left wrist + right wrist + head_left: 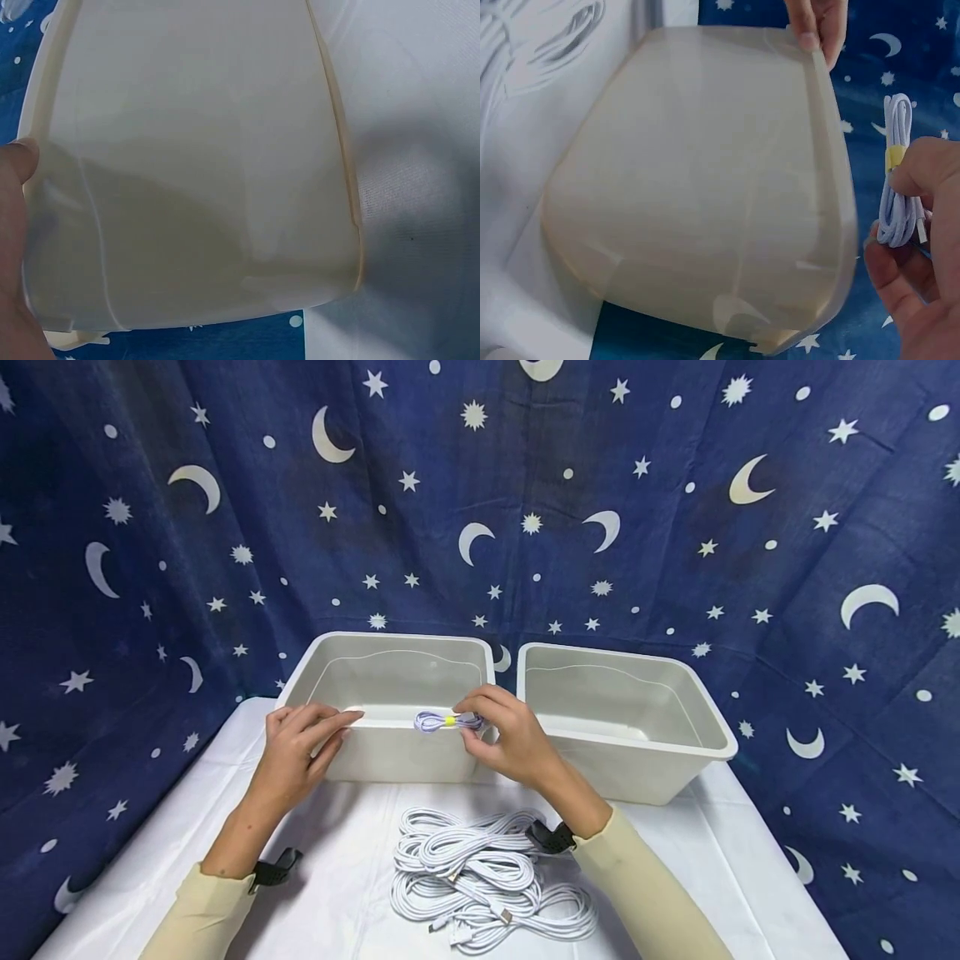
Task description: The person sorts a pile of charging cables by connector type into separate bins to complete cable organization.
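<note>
At the front rim of the left white plastic bin [397,756], my left hand [296,756] grips the edge, fingers over the inside and thumb against the outer wall. The left wrist view shows its thumb [22,159] on the rim. My right hand [517,743] pinches a small coiled cable [431,721], pale lilac and bound with a yellow band, over the right part of that same rim. In the right wrist view the coil [896,127] stands lengthwise between thumb and fingers, a metal plug beside them.
A second white bin [615,760] stands to the right of the first. Nearer me, a pile of coiled white cables [480,877] with plugs lies on the white tablecloth [337,893]. Behind the bins hangs a dark blue curtain [420,452] with moons and stars.
</note>
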Demonstrator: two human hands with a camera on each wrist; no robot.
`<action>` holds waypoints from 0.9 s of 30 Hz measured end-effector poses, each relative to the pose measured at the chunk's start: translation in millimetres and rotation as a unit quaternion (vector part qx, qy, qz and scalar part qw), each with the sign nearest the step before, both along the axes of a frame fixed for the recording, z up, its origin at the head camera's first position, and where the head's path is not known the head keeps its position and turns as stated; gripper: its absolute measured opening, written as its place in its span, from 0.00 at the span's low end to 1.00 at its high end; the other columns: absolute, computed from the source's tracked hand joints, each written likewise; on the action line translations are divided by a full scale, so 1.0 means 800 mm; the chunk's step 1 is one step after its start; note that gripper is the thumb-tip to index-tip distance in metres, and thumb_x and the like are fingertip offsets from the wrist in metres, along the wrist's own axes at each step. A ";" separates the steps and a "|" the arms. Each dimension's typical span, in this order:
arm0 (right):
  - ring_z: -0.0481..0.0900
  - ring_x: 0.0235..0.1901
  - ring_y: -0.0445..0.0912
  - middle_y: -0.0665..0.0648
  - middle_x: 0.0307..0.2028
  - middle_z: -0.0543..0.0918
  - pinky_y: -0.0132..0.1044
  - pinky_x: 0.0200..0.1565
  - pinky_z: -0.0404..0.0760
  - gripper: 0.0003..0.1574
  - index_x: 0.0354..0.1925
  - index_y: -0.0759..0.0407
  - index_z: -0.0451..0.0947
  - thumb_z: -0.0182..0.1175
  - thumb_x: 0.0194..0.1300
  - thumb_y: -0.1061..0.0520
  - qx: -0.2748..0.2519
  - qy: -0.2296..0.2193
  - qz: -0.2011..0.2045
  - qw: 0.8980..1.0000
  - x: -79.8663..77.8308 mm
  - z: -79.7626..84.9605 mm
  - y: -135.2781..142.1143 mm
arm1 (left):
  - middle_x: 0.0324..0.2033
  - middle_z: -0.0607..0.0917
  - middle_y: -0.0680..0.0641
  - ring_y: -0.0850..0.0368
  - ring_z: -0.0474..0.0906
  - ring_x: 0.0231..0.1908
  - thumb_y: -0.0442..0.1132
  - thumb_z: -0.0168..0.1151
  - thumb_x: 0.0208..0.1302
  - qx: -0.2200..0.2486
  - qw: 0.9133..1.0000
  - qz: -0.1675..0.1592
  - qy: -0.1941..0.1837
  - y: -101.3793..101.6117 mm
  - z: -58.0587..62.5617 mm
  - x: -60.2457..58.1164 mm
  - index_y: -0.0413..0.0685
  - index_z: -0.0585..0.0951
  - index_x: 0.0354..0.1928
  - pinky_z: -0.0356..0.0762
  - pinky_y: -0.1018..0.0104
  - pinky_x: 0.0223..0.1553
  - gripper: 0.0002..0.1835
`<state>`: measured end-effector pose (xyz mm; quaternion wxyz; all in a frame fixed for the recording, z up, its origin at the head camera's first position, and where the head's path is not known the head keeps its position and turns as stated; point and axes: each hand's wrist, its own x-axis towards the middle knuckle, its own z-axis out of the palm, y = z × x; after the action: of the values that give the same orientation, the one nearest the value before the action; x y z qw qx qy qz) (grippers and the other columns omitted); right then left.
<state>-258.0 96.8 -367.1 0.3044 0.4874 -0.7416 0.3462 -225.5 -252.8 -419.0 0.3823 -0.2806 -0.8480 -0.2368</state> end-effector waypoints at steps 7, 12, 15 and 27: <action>0.82 0.44 0.45 0.53 0.43 0.86 0.36 0.46 0.82 0.13 0.44 0.61 0.85 0.69 0.59 0.68 -0.011 -0.013 -0.027 0.999 -0.014 -0.006 -0.006 | 0.42 0.86 0.49 0.51 0.80 0.40 0.34 0.70 0.68 0.004 1.000 -0.005 0.011 0.001 -0.001 -0.002 0.54 0.89 0.58 0.59 0.41 0.55 0.18; 0.83 0.46 0.45 0.52 0.43 0.86 0.38 0.50 0.82 0.13 0.44 0.60 0.85 0.69 0.59 0.67 -0.011 -0.021 -0.039 0.999 -0.021 -0.009 -0.010 | 0.42 0.86 0.49 0.51 0.80 0.39 0.34 0.70 0.68 0.006 1.000 -0.002 0.010 0.001 0.000 -0.001 0.54 0.89 0.58 0.59 0.41 0.55 0.18; 0.84 0.46 0.45 0.52 0.43 0.86 0.39 0.52 0.83 0.13 0.44 0.60 0.85 0.69 0.59 0.67 -0.011 -0.022 -0.045 0.999 -0.024 -0.010 -0.012 | 0.42 0.86 0.49 0.51 0.80 0.40 0.34 0.70 0.69 0.005 1.000 0.002 0.003 0.001 0.000 -0.001 0.54 0.89 0.58 0.59 0.42 0.55 0.18; 0.84 0.47 0.47 0.54 0.45 0.86 0.38 0.54 0.82 0.15 0.46 0.61 0.85 0.69 0.60 0.68 -0.013 -0.024 -0.024 0.999 -0.027 -0.008 -0.021 | 0.42 0.86 0.49 0.52 0.80 0.40 0.34 0.70 0.69 0.005 1.000 -0.001 0.001 0.001 0.002 0.001 0.55 0.89 0.59 0.58 0.41 0.56 0.18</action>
<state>-279.5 80.2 -373.8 0.3006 0.4571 -0.7557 0.3601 -225.1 -251.8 -417.3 0.3845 -0.2794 -0.8462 -0.2411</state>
